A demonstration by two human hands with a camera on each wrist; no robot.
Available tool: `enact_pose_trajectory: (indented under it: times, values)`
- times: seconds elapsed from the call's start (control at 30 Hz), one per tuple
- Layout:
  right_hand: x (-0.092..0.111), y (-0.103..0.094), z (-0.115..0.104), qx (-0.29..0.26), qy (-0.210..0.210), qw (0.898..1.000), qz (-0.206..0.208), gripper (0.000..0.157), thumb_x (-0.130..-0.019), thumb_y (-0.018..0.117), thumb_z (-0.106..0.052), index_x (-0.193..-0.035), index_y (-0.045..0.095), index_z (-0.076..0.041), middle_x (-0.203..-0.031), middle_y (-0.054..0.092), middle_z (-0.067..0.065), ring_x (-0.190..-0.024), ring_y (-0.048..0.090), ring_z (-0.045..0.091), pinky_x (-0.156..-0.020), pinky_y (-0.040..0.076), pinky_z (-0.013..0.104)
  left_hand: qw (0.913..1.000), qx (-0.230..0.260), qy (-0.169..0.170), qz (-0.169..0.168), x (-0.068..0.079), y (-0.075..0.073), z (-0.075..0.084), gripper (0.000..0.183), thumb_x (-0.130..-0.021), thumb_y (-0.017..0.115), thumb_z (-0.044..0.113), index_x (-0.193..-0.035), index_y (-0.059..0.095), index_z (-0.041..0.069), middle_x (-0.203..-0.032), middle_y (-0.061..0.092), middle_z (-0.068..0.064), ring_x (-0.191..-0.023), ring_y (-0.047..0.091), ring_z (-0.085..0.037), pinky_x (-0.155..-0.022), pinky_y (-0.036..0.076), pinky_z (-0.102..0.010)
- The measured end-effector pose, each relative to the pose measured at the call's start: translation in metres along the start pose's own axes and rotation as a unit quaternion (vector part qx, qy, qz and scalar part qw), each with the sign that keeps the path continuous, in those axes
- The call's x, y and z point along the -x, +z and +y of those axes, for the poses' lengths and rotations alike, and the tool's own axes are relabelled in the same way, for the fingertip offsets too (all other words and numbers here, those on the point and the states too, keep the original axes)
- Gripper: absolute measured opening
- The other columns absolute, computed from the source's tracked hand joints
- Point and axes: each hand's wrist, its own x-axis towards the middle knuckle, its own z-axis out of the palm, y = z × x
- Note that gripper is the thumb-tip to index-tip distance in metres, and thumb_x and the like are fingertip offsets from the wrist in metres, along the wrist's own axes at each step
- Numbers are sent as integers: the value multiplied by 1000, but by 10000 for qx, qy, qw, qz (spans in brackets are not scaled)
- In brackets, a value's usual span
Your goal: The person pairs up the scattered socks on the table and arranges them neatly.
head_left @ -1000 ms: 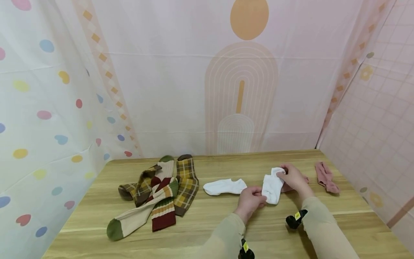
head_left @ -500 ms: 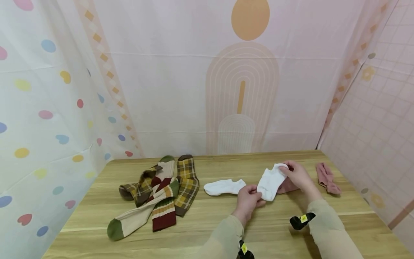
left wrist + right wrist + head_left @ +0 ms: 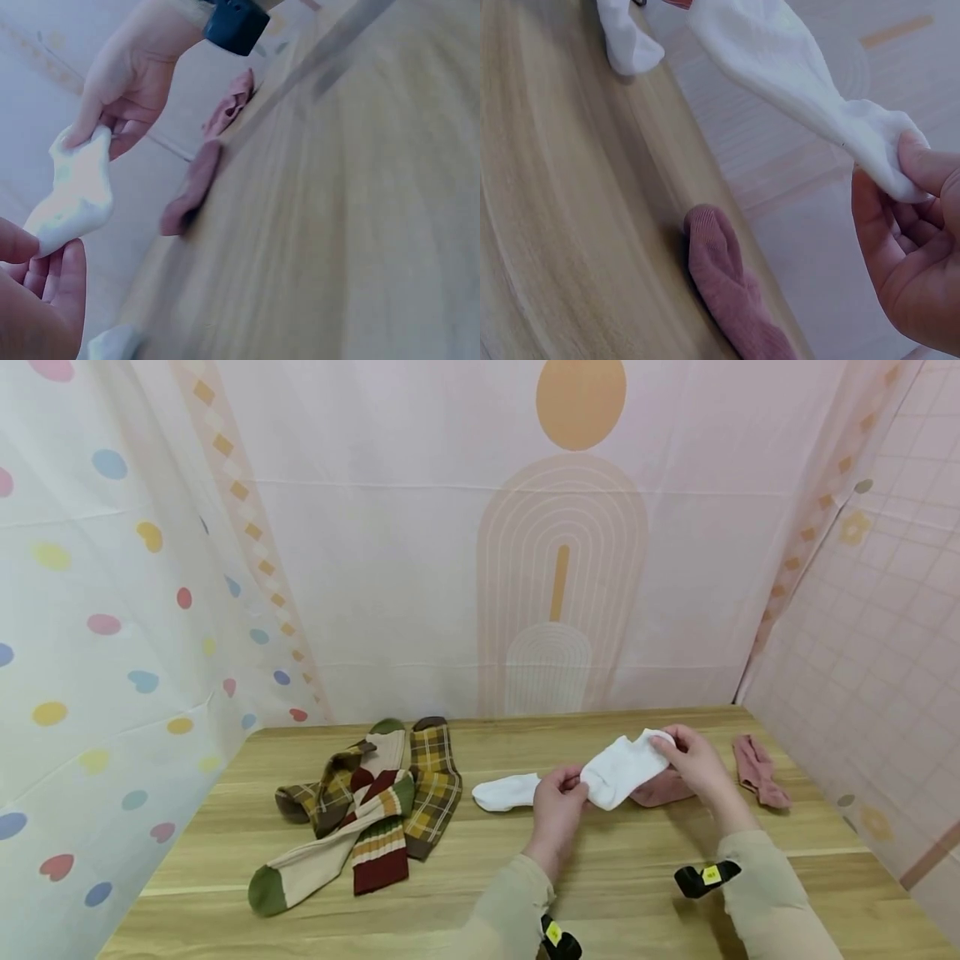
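Note:
A short white sock [image 3: 624,770] is stretched between my two hands, raised above the tabletop. My left hand [image 3: 557,814] pinches one end between thumb and fingers. At the other end, my right hand [image 3: 699,770] pinches the sock's edge, thumb on top, as the right wrist view shows. A second white sock [image 3: 504,793] lies flat on the table, its right part hidden behind my left hand. Beneath the held sock and my right hand lies a pink sock [image 3: 662,788], partly covered in the head view.
Another pink sock [image 3: 757,772] lies crumpled near the table's right edge. To the left, a striped cream sock [image 3: 315,872] with green toe overlaps other socks, among them a yellow-brown plaid sock [image 3: 431,789]. Printed curtains [image 3: 405,568] hang behind the wooden table [image 3: 450,910].
The held white sock has risen, turned from near upright to a flatter slant and been drawn out straighter. My left hand has shifted left and up, my right hand slightly right.

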Motion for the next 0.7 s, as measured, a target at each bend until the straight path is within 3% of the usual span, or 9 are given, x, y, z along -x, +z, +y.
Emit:
enact_pose_trajectory:
  times: [0.2, 0.43, 0.63, 0.7]
  values:
    - [2, 1, -7, -663, -80, 9976, 158, 30, -101, 59, -18, -109, 54, 11, -92, 56, 1, -78, 54, 6, -65, 52, 21, 9999, -48, 127, 24, -3, -7, 10, 24, -86, 57, -14, -108, 68, -10, -90, 63, -9, -80, 56, -13, -70, 57, -30]
    - [5, 5, -15, -1119, -165, 9933, 232, 25, -100, 61, -19, -104, 57, 6, -89, 57, -3, -79, 55, 6, -68, 53, 22, 9996, -200, 186, 84, -7, -15, 21, 23, -89, 60, -12, -109, 69, -8, -92, 65, -10, -79, 59, -13, -72, 58, -34]
    - [6, 12, -17, -1976, -149, 9801, 113, 8, -100, 60, -13, -93, 63, -9, -85, 58, -4, -78, 56, 5, -66, 53, 18, 9999, -18, 148, 15, -9, -23, 26, 23, -89, 59, -13, -111, 67, -11, -94, 64, -12, -83, 59, -14, -70, 56, -26]
    - [5, 14, -17, -2233, -117, 9747, 49, 11, -100, 59, -11, -91, 64, -14, -85, 58, -4, -78, 57, 5, -66, 53, 17, 9999, 40, 146, -14, -9, -26, 27, 23, -89, 59, -14, -112, 66, -12, -95, 65, -12, -84, 59, -14, -71, 57, -26]
